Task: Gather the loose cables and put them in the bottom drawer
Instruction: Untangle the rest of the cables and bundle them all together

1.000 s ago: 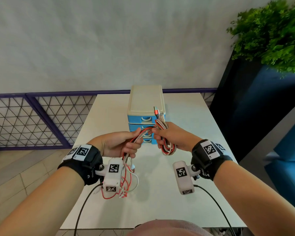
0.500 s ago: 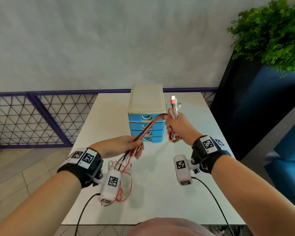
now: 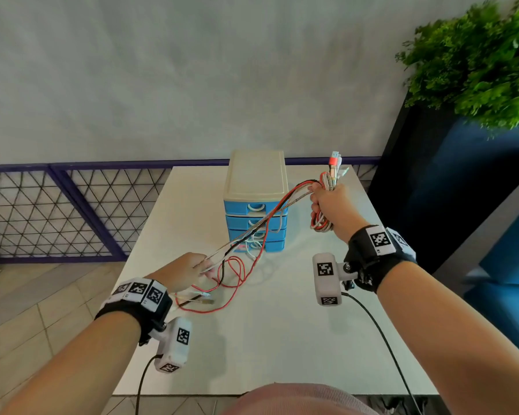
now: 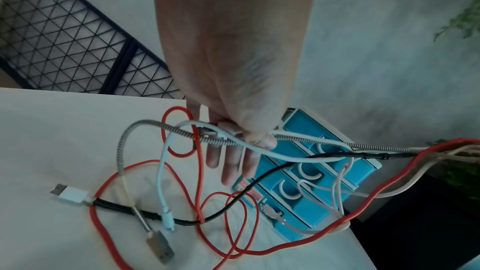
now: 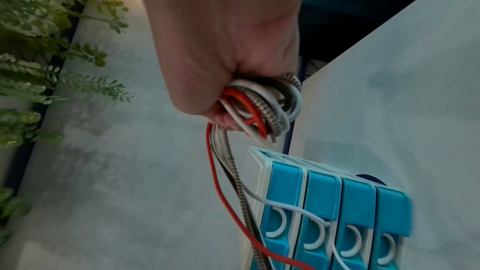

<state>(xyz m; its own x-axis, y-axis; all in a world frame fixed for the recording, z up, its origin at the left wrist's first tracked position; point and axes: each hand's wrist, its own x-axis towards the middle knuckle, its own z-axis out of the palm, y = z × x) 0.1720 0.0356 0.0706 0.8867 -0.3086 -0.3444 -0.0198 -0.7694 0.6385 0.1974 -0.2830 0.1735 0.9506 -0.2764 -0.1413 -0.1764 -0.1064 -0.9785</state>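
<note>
On the white table (image 3: pixel 282 324), the right hand (image 3: pixel 333 205) is gripping coiled cables (image 3: pixel 252 232); the left hand (image 3: pixel 183 272) is pinching their trailing lengths. Gathering is underway; next, the bottom drawer (image 3: pixel 270 246) needs opening.

- The right hand (image 3: pixel 331 205) closes round the coiled cables (image 5: pixel 262 108), so the inside of the coil is hidden.
- The left hand (image 4: pixel 233 81) has its fingertips (image 4: pixel 231 174) partly covered by crossing strands; how many strands it pinches cannot be told.
- The drawer unit (image 5: pixel 335 208) is cut off by the bottom edge in the right wrist view.
- The plant (image 3: pixel 474 58) at far right is blurred and cropped.
- The bottom drawer (image 3: pixel 268 246) is partly screened by hanging cables.
</note>
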